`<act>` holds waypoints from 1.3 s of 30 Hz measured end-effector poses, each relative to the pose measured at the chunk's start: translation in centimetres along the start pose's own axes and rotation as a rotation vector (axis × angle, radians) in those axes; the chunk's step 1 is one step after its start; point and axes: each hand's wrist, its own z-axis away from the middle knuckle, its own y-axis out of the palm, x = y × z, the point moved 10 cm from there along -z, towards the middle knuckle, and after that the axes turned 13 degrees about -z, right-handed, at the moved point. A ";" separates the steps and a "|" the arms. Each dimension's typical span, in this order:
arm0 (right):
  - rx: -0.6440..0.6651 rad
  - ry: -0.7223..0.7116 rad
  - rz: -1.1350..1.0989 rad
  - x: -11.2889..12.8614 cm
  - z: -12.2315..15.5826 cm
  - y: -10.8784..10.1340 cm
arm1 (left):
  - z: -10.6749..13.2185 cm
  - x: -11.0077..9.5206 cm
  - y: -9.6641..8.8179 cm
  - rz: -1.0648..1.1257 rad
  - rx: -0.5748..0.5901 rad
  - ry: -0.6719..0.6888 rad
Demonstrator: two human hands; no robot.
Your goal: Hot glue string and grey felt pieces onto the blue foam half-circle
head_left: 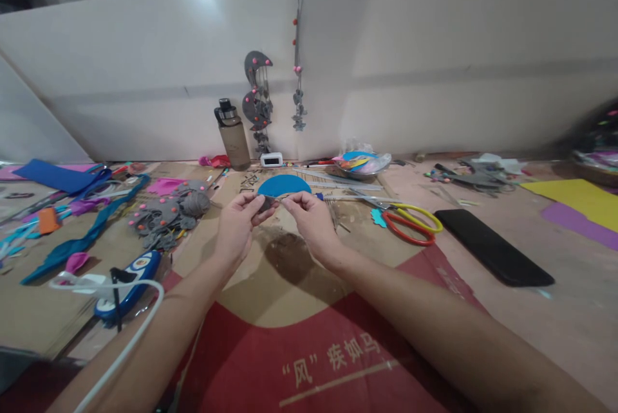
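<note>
Over the cardboard, my left hand (240, 225) pinches a small dark grey piece (267, 203) that looks like felt. My right hand (313, 223) faces it with thumb and forefinger pressed together close to the piece's edge; what they grip is too small to make out. Just behind both hands lies a blue disc (284, 183), partly covered by the fingers. To the right of my right hand rest scissors (410, 231) with yellow and red handles, beside a small turquoise scalloped piece (378, 218).
A black phone (492, 247) lies at right. Grey felt pieces with pink balls (164, 210) are heaped at left, near a blue-and-white device (128, 287) with a white cable. A bottle (235, 143) stands before the white partition (410, 46), where grey felt strings (258, 91) hang.
</note>
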 end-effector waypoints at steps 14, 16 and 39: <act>-0.085 -0.033 -0.087 -0.1 0.4 -0.4 | -0.1 0.6 0.5 0.042 0.048 -0.037; -0.080 -0.005 -0.092 -0.5 0.3 -0.4 | -0.1 0.7 0.5 0.044 0.049 -0.043; 0.004 0.265 -0.267 -2.7 0.6 0.9 | -0.3 1.4 1.0 -0.015 0.175 -0.114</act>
